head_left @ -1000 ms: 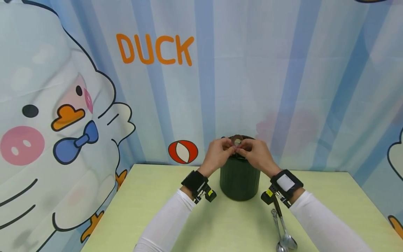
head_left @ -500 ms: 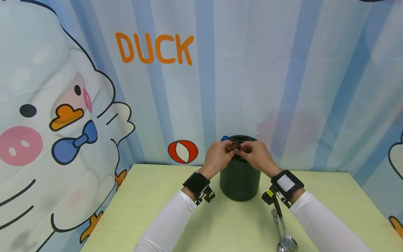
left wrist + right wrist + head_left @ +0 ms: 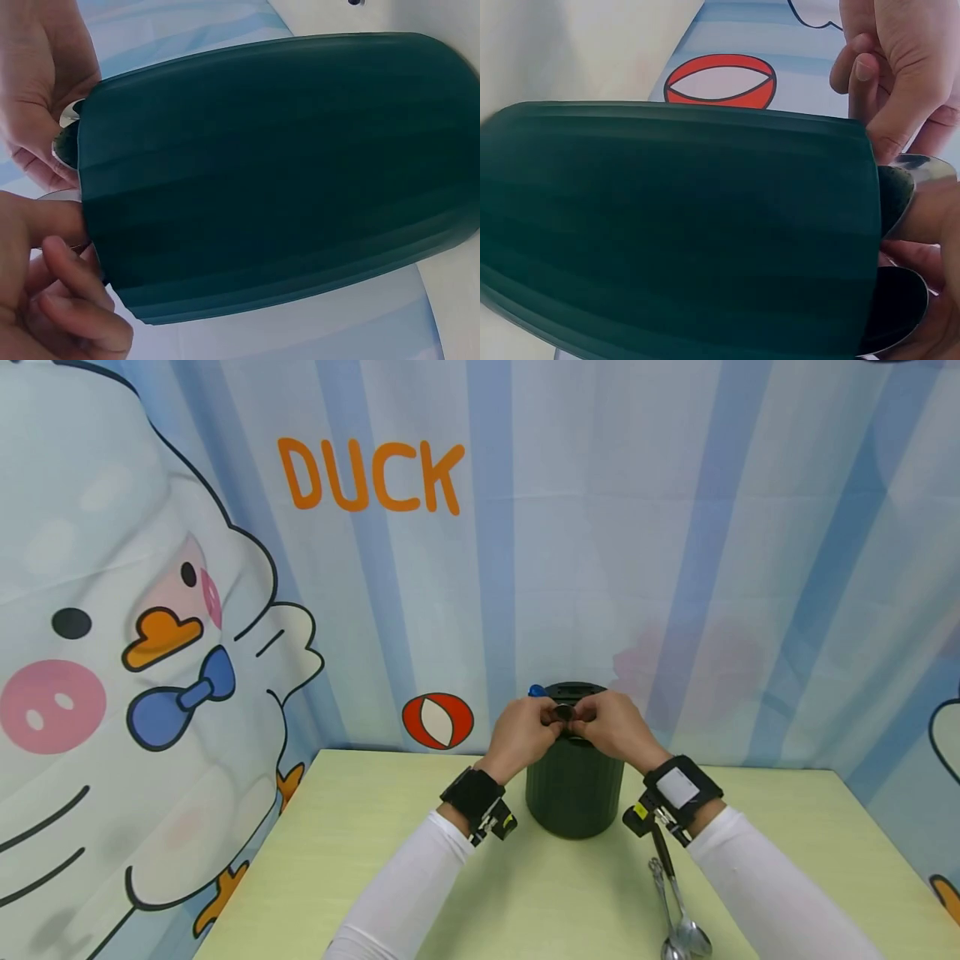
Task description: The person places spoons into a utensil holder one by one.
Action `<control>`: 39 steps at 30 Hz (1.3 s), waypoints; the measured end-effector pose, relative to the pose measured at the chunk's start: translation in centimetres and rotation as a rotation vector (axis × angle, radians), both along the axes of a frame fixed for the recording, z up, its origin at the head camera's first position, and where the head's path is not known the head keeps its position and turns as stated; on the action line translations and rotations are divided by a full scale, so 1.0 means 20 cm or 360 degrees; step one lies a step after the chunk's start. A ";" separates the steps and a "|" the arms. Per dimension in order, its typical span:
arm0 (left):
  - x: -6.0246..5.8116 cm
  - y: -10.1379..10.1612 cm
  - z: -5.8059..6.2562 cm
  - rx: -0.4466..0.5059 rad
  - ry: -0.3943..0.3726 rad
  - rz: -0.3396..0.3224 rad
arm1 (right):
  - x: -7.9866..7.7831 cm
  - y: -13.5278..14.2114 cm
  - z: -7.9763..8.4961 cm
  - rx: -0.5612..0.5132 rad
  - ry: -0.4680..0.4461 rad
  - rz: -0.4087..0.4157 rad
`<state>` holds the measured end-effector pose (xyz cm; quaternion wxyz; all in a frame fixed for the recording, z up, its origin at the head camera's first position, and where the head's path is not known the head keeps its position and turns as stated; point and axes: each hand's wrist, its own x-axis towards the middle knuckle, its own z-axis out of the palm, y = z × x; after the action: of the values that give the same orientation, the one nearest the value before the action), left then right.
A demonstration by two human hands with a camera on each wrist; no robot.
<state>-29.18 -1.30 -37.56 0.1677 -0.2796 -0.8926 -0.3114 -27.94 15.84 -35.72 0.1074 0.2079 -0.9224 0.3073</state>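
Observation:
A dark green ribbed canister stands on the table, its slotted dark top partly hidden by the hands. At its near rim, my left hand and right hand meet. Between their curled fingers and thumbs they pinch a shiny metal spoon, bowl uppermost. The left wrist view shows rounded metal bowls rising just past the rim. From the right wrist, a dark bowl shows beside my right hand, and a silver one near the left hand's fingers.
Two metal spoons lie on the pale yellow table, below the right wrist; one has a dark handle. A blue piece shows at the canister's back left rim. A printed duck curtain hangs behind the table.
The spoon's bowl between my fingers has come lower and nearer, from over the canister's top to its near rim. The blue piece behind has come into view. The canister has stayed in place.

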 end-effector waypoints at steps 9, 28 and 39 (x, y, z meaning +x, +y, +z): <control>0.01 -0.01 0.01 0.0015 -0.0114 -0.0017 | 0.01 0.01 0.01 0.0000 -0.0026 0.0005; 0.11 -0.04 0.07 0.0142 0.0359 -0.0047 | 0.18 0.13 0.09 -0.0069 0.0530 -0.0046; 0.29 -0.02 0.00 -0.0348 0.0715 -0.0209 | 0.44 0.30 0.01 0.0243 0.0471 -0.0142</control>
<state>-23.45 -1.61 -37.55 0.3101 -0.4156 -0.8412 -0.1534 -19.19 21.83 -35.44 0.2393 0.2172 -0.9255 0.1973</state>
